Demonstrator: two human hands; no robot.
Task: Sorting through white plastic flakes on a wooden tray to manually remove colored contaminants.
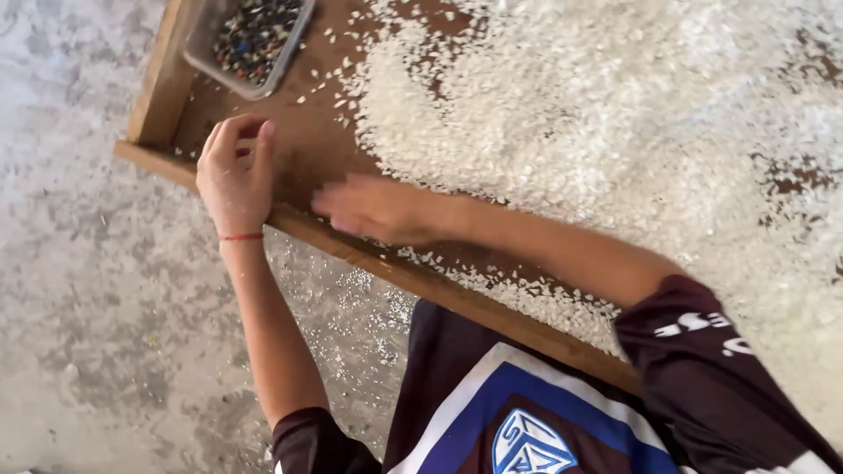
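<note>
both hands work at the near left corner of a wooden table, left of the frame's middle. left hand (235, 171) rests over the table's front rim (457, 298), its fingers curled in toward the palm as if cupping or pinching something small; whether it holds any grains i cannot tell. right hand (379, 209) lies flat and open, palm down, blurred, its fingertips pointing toward the left hand, just inside the rim. a strip of bare wood (303, 145) separates the two hands.

the white grains (562, 123) cover most of the table, filling the upper right of the frame. the heap's edge runs from the top centre down to the right hand, so the grains lie up and to the right of both hands, and the right hand is the nearer one, touching the heap's lower edge. a thin line of grains also runs along the inside of the rim beneath the right forearm.

a small grey tray (250, 39) of dark, mixed-colour bits sits in the table's corner at the upper left of the frame, directly above the left hand and near it, well apart from the right. loose grains dot the wood between tray and heap. below the rim, the mottled grey floor (79, 263) shows spilled grains.
</note>
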